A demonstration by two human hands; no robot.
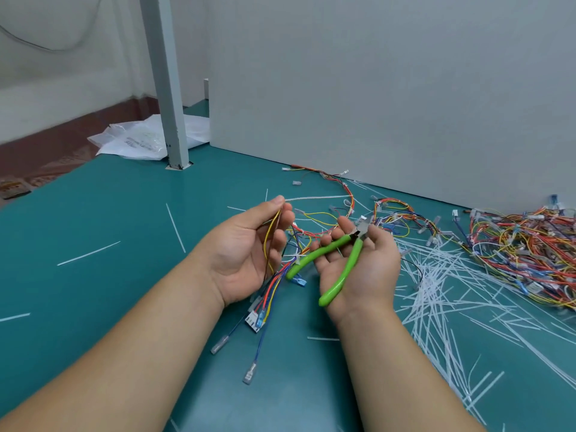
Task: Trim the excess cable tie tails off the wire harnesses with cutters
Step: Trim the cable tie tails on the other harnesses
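Far left corner of the table (109, 213): one crumpled clear plastic bag (140, 141), lying at the foot of a grey upright post (168, 88). Left part of the table: a few single white cut tie tails (88, 253), well apart from one another. Centre, raised above the table: left hand (246, 254), palm up, fingers curled round a yellow wire, with the thumb and forefinger pinching it at the top. That wire belongs to a wire harness (271, 285) of red, blue and yellow leads, which hangs from the hand down to a white connector (252, 319) near the table's front. Below it: loose blue leads with clear terminals (249, 377) lying on the table. Just beside the left hand but apart from it: right hand (364, 275), palm up, fingers half curled, holding green-handled cutters (352, 257). The handles are spread, one along the palm and one across the fingers, with the head toward the fingertips; whether the blades are parted cannot be told. Behind the hands: one harness laid out (343, 194) near a white panel (374, 88) that stands along the table's rear. Right of the right hand: a thick scatter of white trimmed tails (436, 291). Right edge: a large tangled pile of harnesses (523, 244).
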